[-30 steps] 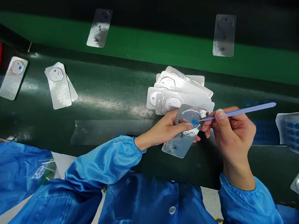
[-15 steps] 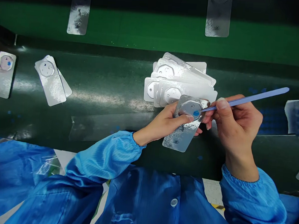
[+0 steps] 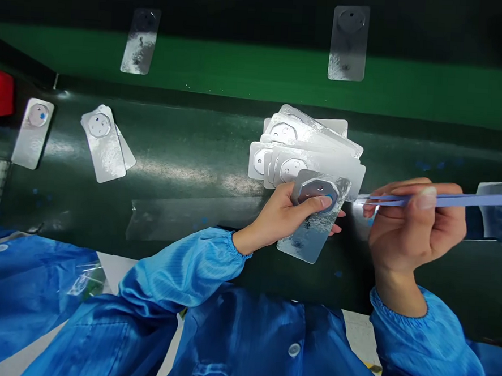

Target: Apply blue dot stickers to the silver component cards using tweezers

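My left hand (image 3: 287,210) grips a silver foil blister card (image 3: 312,217) with an octagonal recess, its thumb lying over the recess's lower right edge. My right hand (image 3: 414,221) is shut on a slim blue plastic stick (image 3: 441,200), held level, with its tip just right of the card and apart from it. Close behind the held card lies a fanned pile of similar foil cards (image 3: 306,149). The held card overlaps my view of the pile's front edge.
Two more foil cards (image 3: 104,144) and another (image 3: 32,134) lie on the dark green belt (image 3: 195,133) to the left. Further cards (image 3: 348,43) sit on a green band behind. A sheet of blue-dotted pieces (image 3: 500,217) stands at right. My blue sleeves and coat fill the bottom.
My right hand has drawn the blue stick away from the card's recess, to the right, and turned it level. My left thumb now covers the spot where the blue mark showed.
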{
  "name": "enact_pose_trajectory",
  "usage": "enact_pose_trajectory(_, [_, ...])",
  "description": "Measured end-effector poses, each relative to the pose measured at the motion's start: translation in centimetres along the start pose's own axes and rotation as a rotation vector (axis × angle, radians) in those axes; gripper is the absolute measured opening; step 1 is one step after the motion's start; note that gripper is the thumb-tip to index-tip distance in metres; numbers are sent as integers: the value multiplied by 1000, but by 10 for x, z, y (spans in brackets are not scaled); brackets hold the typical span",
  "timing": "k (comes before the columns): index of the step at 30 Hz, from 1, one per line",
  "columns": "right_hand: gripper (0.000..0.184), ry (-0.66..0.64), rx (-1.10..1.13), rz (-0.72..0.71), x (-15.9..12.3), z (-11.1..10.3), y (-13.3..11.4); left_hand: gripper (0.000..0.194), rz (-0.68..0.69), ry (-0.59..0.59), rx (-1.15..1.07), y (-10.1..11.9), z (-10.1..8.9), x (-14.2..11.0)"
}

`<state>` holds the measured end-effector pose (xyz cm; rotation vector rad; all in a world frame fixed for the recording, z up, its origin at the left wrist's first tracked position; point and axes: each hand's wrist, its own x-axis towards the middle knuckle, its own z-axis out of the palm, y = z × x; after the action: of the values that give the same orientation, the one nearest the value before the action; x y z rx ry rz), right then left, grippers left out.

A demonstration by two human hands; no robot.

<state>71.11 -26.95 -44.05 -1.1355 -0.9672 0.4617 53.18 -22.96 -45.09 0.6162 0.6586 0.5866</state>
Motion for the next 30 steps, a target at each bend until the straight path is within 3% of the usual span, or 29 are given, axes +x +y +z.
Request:
enact_pose_trajectory(3, [31, -2, -33, -80, -3, 0, 7, 47, 3, 54, -32, 0, 0, 0])
enact_pose_trajectory(7, [26, -87, -55, -66, -14, -3, 12, 54, 43, 111, -66, 1, 0, 3])
enact_pose_trajectory(14, [24, -117, -117, -131, -19, -2, 13, 54, 82, 141, -85, 2, -1, 3])
enact_pose_trajectory(21, [30, -80, -134, -129, -19, -4, 15, 60, 107, 93, -75, 1, -4, 3])
enact_pose_trajectory(26, [22, -101, -112, -133, -18, -6, 14, 54, 141, 119, -64, 0, -4, 2])
enact_pose_trajectory(30, [14, -63, -134, -97, -24, -17, 11, 64, 148, 88, -125, 1, 4, -3])
